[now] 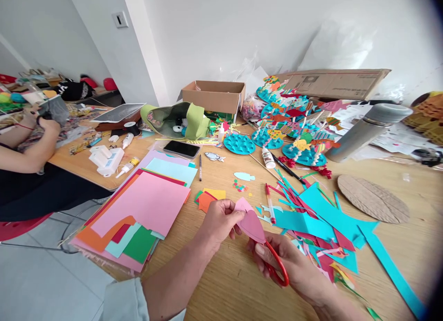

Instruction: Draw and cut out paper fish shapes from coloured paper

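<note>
While a pink paper shape [251,224] is pinched by the left hand's fingers [228,215], red-handled scissors [276,265] are gripped by the right hand [287,265] at its lower edge. The shape is held above a wooden table [221,288], just beside scattered teal paper offcuts [321,219].

Left hand [219,224] pinching, right hand [290,270] curled gripping, left forearm [173,288] angled inward

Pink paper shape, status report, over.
Left hand pinching pink paper shape. Right hand in red-handled scissors, at the paper's lower tip. Teal paper offcuts alongside.
</note>
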The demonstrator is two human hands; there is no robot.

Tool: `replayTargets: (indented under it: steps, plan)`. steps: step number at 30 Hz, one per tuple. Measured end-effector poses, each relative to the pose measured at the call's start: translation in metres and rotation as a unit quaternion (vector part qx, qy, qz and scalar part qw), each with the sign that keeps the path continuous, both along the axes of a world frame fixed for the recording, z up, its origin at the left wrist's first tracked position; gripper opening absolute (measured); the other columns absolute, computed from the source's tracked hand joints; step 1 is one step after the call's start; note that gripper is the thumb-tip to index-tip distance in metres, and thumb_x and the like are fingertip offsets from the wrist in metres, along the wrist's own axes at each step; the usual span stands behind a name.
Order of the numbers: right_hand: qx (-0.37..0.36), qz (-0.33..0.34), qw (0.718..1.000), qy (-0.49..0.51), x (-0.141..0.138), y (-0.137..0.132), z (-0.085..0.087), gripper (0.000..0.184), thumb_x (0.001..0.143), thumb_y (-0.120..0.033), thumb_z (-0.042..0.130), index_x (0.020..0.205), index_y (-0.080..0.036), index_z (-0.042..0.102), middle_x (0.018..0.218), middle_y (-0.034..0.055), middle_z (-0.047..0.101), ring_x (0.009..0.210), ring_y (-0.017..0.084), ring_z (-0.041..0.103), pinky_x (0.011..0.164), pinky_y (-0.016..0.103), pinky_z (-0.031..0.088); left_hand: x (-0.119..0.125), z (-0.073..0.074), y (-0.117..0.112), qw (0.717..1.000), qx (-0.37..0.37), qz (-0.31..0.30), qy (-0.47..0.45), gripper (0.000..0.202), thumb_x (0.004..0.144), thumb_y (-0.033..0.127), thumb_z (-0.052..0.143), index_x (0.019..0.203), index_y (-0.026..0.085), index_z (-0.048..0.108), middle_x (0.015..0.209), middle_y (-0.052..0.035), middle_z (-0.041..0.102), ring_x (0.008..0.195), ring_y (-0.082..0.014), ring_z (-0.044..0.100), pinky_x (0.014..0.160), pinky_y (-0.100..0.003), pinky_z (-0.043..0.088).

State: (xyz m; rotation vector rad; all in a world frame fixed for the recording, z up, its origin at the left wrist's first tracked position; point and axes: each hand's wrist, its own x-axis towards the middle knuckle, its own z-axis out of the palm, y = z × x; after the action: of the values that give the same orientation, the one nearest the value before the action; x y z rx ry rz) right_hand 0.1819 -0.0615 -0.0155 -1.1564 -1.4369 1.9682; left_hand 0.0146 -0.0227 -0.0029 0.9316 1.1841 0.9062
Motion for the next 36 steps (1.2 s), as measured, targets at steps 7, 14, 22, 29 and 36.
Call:
replayTargets:
  steps: [7,14,22,29,36]
  plan:
    - [0.011,0.001,1.0,-0.006,0.0008,-0.0008,-0.0015,0.047,0.077,-0.061,0.063,0.082,-0.015,0.056,0.061,-0.0011,0.055,0.051,0.009,0.046,0.044,0.019,0.03,0.0004,0.0013,-0.001,1.0,0.0,-0.001,0.005,0.023,0.061,0.036,0.063,0.061,0.016,0.051,0.053,0.0013,0.056,0.04,-0.0086,0.051,0.031,-0.016,0.03]
    - [0.002,-0.014,1.0,-0.011,0.0,-0.0011,-0.0011,0.047,0.074,-0.062,0.066,0.077,-0.016,0.055,0.059,-0.0015,0.055,0.05,0.009,0.047,0.043,0.019,0.031,0.0001,0.0015,-0.0011,1.0,0.0,0.0,0.006,0.022,0.061,0.035,0.063,0.06,0.017,0.052,0.051,0.0015,0.055,0.04,-0.0086,0.05,0.031,-0.016,0.03]
    - [0.005,-0.011,1.0,-0.013,-0.0006,0.0002,-0.0003,0.047,0.076,-0.061,0.065,0.081,-0.015,0.057,0.059,-0.0025,0.053,0.049,0.008,0.044,0.044,0.018,0.03,0.0002,-0.0004,0.0,1.0,0.005,-0.001,0.002,0.022,0.062,0.035,0.064,0.059,0.016,0.052,0.05,0.0016,0.054,0.04,-0.0087,0.05,0.032,-0.017,0.031]
    - [0.008,-0.014,1.0,-0.015,0.0002,-0.0019,-0.0008,0.046,0.077,-0.06,0.064,0.085,-0.015,0.058,0.059,-0.0027,0.053,0.049,0.008,0.044,0.044,0.018,0.029,0.0007,-0.0022,-0.0008,1.0,0.003,-0.002,0.0,0.022,0.062,0.035,0.064,0.06,0.016,0.053,0.053,0.0012,0.056,0.04,-0.0087,0.051,0.031,-0.016,0.03]
    - [0.011,-0.012,1.0,-0.012,-0.0012,-0.0001,0.0011,0.047,0.076,-0.061,0.063,0.084,-0.015,0.057,0.059,-0.0033,0.053,0.047,0.007,0.043,0.042,0.018,0.029,0.0,-0.0002,0.0007,1.0,-0.007,0.007,-0.004,0.021,0.061,0.036,0.062,0.063,0.017,0.054,0.049,0.0021,0.055,0.039,-0.0088,0.05,0.031,-0.016,0.03]
